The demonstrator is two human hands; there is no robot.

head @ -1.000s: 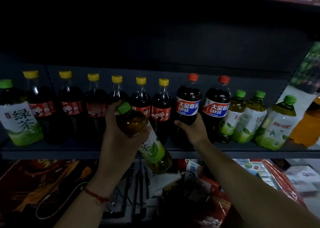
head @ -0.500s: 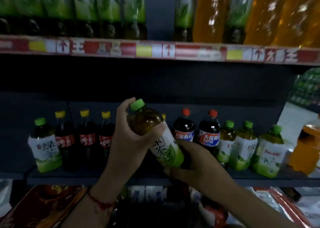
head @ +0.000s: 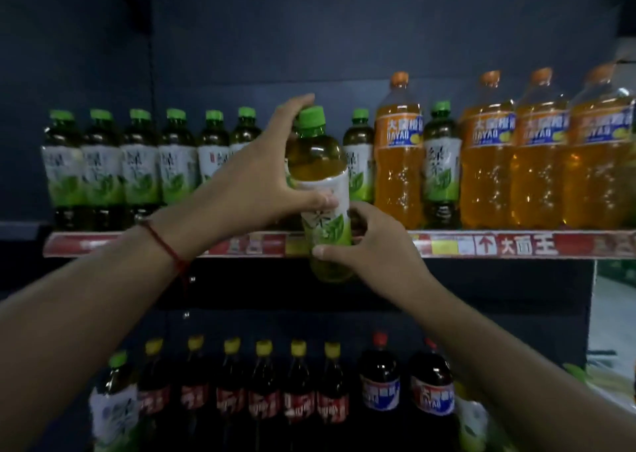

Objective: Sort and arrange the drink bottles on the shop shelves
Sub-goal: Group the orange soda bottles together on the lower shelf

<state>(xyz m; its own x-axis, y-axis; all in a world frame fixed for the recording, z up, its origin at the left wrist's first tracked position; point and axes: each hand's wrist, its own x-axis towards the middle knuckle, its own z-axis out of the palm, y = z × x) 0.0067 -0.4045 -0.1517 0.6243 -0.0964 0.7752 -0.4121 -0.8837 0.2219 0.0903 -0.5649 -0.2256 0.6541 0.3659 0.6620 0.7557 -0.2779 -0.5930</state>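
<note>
A green tea bottle (head: 321, 183) with a green cap and white label is held upright in front of the upper shelf (head: 516, 245). My left hand (head: 261, 173) grips its upper body, thumb across the label and fingers behind the neck. My right hand (head: 370, 241) holds its lower part, thumb at the front. Its base hangs below the shelf's front strip. Behind it a row of green tea bottles (head: 141, 162) fills the shelf's left half.
Orange soda bottles (head: 537, 152) stand right on the upper shelf, with one more (head: 399, 148) and a green tea bottle (head: 442, 162) between. Below, yellow-capped dark cola bottles (head: 261, 383), two red-capped ones (head: 406, 379) and a green tea bottle (head: 115, 403) stand in a row.
Both hands have lifted the green tea bottle from the lower shelf level up to the upper shelf and turned it upright. My right hand left the red-capped cola and took the bottle's base.
</note>
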